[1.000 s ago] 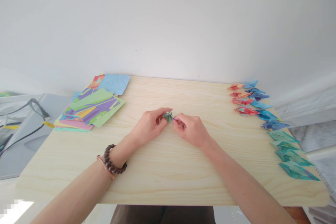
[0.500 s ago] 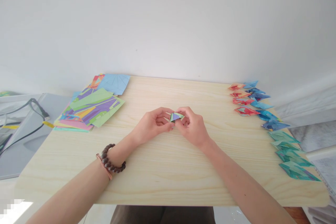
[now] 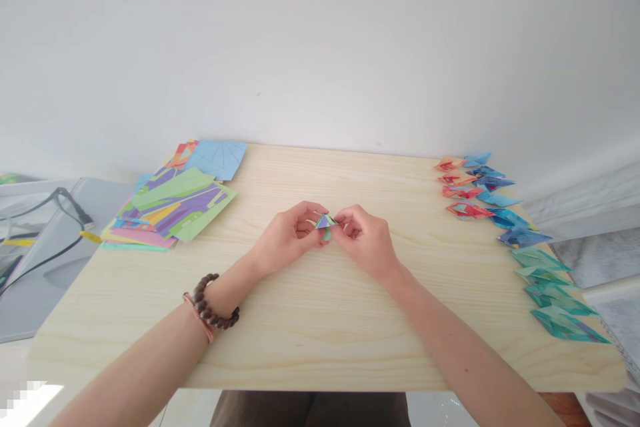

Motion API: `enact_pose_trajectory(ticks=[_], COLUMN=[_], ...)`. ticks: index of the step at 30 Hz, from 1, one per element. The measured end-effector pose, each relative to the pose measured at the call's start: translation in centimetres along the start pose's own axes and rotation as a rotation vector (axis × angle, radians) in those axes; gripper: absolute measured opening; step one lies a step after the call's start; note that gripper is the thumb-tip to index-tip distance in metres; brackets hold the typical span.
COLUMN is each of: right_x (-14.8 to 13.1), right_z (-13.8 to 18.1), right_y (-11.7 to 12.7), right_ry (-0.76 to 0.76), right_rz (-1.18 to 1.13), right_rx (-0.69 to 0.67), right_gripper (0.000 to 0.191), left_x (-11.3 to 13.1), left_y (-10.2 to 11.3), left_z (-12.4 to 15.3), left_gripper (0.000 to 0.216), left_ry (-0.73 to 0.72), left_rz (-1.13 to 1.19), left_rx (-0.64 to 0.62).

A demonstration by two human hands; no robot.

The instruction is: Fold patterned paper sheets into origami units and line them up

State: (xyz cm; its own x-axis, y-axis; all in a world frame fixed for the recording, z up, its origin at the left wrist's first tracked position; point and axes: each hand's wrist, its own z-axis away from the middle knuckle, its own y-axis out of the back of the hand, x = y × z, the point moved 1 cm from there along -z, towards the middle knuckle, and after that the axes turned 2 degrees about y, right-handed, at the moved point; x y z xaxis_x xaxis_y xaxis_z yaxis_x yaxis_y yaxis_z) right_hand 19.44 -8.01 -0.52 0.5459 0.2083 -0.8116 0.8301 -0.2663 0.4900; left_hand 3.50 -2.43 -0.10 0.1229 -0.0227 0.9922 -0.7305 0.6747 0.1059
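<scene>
A small folded paper piece (image 3: 325,222), purple and green, is pinched between both hands over the middle of the wooden table (image 3: 310,333). My left hand (image 3: 287,238) grips its left side with thumb and fingers closed; a dark bead bracelet (image 3: 213,310) sits on that wrist. My right hand (image 3: 366,242) holds the right side, fingers curled in a pinch. The piece shows a triangular face toward me, just above the tabletop.
A stack of colourful patterned paper sheets (image 3: 173,203) lies at the table's far left. Along the right edge runs a row of finished folded pieces: red (image 3: 463,197), blue (image 3: 500,203) and teal (image 3: 553,293). A grey surface with cables (image 3: 45,233) is to the left.
The folded piece has been turned between the fingers, now showing a purple triangular face. Both hands stayed together at the table's middle, shifting their grips slightly.
</scene>
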Motion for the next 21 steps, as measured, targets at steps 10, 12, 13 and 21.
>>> enact_pose_trajectory(ticks=[10, 12, 13, 21], right_x=[-0.08, -0.16, -0.2, 0.16], right_z=[0.2, 0.22, 0.21, -0.3], right_y=[-0.29, -0.41, -0.44, 0.22], right_ry=[0.06, 0.068, 0.071, 0.243], right_rz=[-0.007, 0.008, 0.013, 0.027], right_rx=[0.019, 0.042, 0.051, 0.028], right_gripper=[0.012, 0.012, 0.013, 0.018], left_x=[0.14, 0.08, 0.07, 0.45], left_y=[-0.22, -0.32, -0.35, 0.09], left_z=[0.01, -0.01, -0.03, -0.45], left_gripper=[0.029, 0.029, 0.029, 0.04], left_ry=[0.034, 0.026, 0.02, 0.085], left_rz=[0.027, 0.036, 0.049, 0.215], left_rx=[0.028, 0.034, 0.034, 0.032])
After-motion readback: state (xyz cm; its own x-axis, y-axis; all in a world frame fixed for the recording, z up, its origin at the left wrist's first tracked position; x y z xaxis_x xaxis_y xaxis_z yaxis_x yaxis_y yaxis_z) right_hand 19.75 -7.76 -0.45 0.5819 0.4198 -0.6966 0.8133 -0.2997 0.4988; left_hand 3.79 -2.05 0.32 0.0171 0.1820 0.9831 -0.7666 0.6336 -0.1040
